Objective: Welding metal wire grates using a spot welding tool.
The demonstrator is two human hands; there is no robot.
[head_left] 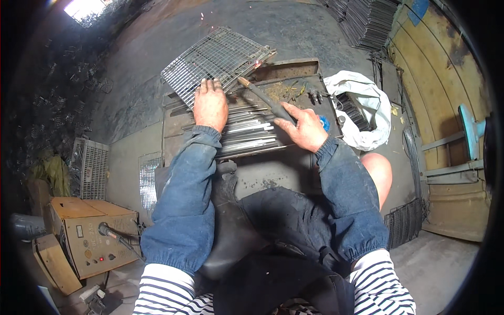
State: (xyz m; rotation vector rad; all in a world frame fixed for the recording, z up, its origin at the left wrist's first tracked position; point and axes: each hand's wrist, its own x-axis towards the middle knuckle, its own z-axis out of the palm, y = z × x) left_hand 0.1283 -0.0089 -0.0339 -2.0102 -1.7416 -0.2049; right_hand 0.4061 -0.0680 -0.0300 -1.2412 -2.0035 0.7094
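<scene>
My left hand (211,106) holds the near edge of a wire mesh panel (218,59), its fingers laid over the wires. The panel is tilted above the far side of a low metal worktable (291,74). In my right hand (305,129) is a welding torch (262,97) with a dark handle and a copper-coloured nozzle. That nozzle points at the panel's right side; small bright sparks show near its right corner and beyond its far edge. Below my hands lie several straight metal rods (249,128). A blue round object (324,124) sits beside my right hand, partly hidden.
A white sack (375,113) with dark metal pieces stands right of the worktable. An orange-topped welding machine (97,236) with a cable is at lower left. Mesh panels (94,168) lean at left; dark stacked panels (370,21) stand at far right. Dark wire pieces (63,89) are heaped far left.
</scene>
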